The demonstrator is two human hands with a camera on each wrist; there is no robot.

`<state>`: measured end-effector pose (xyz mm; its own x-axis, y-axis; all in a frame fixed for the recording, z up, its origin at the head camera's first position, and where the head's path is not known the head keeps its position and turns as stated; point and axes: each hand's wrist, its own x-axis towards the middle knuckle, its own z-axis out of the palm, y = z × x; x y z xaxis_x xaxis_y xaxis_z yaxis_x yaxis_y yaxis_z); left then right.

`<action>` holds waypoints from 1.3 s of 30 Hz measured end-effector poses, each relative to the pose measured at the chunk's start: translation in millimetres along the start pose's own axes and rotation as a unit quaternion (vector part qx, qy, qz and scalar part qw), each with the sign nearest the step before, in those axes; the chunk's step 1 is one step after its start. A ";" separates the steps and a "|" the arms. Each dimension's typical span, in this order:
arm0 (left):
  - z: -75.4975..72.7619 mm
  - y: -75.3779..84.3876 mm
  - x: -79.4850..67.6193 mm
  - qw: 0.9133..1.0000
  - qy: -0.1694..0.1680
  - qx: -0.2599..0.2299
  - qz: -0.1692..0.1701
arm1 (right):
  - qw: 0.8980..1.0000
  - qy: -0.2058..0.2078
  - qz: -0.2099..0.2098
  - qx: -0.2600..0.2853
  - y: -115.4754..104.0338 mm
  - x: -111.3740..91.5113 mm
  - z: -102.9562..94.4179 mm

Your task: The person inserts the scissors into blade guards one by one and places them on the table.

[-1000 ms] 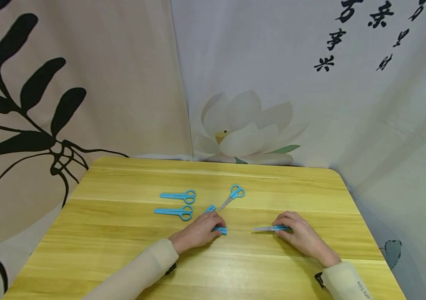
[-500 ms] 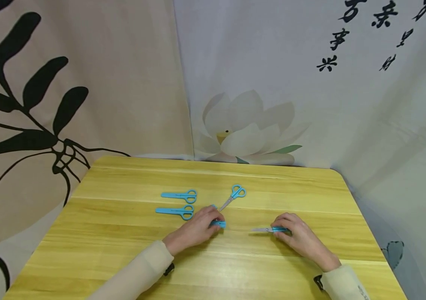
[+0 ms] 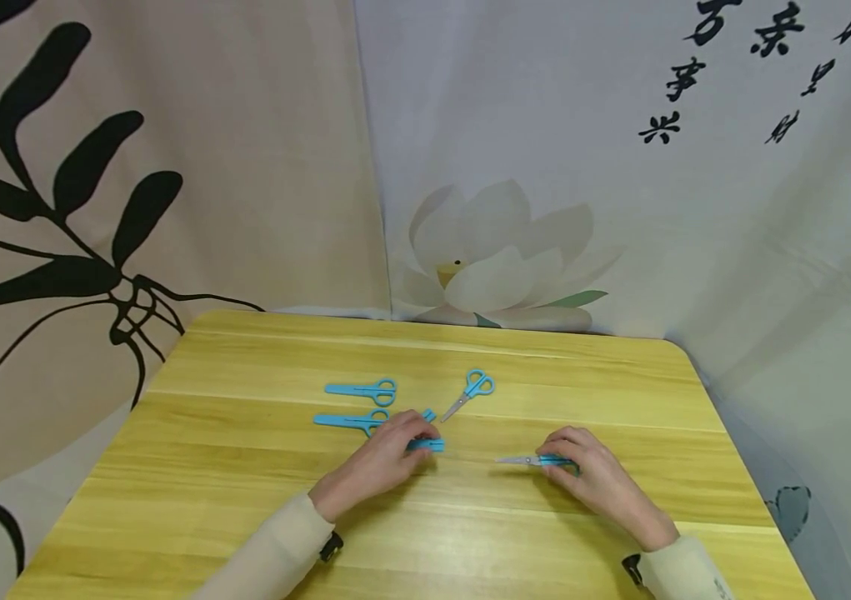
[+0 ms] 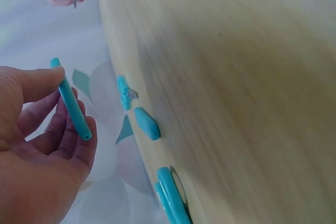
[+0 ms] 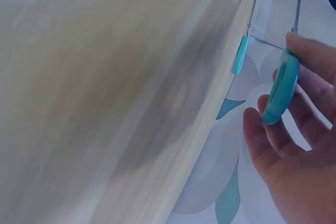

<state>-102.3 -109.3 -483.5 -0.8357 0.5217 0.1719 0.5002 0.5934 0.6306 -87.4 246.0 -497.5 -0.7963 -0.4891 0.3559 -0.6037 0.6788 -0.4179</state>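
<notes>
Shifted blue sheath left and slightly far, pinched thumb-to-fingers in left grip, with scissors likewise pinched in right grip well to its right, pointing blade-first left toward it on a near-parallel long axis over tabletop.

Wood-grain table, pale cloth behind — black leafy branch at left, white lotus, black characters upper right

The scissors handle and blade cover look like smooth plastic, the blade metal, the tabletop glossy wood, the curtain matt cloth.
</notes>
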 end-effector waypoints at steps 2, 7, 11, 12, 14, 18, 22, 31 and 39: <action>-1.9 0.7 -2.4 1.000 0.008 -0.006 -0.002 | 1.000 0.006 -0.002 -0.001 -1.5 0.1 0.0; -7.0 3.1 -7.3 1.000 0.020 -0.019 -0.014 | 1.000 0.021 -0.011 0.002 -5.2 1.2 -2.3; -9.0 2.9 -11.4 0.999 0.035 -0.028 -0.022 | 0.999 0.035 -0.020 0.012 -9.9 3.1 -5.1; -9.2 2.7 -12.4 0.999 0.039 -0.030 -0.021 | 0.999 0.038 -0.022 0.013 -11.1 3.7 -5.7; -9.6 2.1 -14.3 0.998 0.049 -0.033 -0.019 | 0.999 0.043 -0.025 0.013 -13.5 5.0 -6.6; -11.3 2.9 -17.7 0.997 0.065 -0.039 -0.015 | 0.998 0.050 -0.026 0.009 -18.0 7.3 -7.3; -13.0 4.7 -20.4 0.996 0.074 -0.040 -0.021 | 0.998 0.061 -0.028 0.008 -22.7 9.9 -6.4; -14.7 8.1 -28.2 0.996 0.080 -0.031 -0.029 | 0.997 0.071 -0.037 0.008 -35.6 18.3 -0.5; -14.8 10.6 -30.9 0.996 0.091 -0.010 -0.006 | 0.996 0.073 -0.043 0.023 -48.3 24.8 3.3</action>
<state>-74.5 -128.2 -470.9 -0.8697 0.3934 0.2980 0.4870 0.5862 0.6474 -78.2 199.3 -471.2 -0.7298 -0.4569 0.5086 -0.6731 0.6107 -0.4171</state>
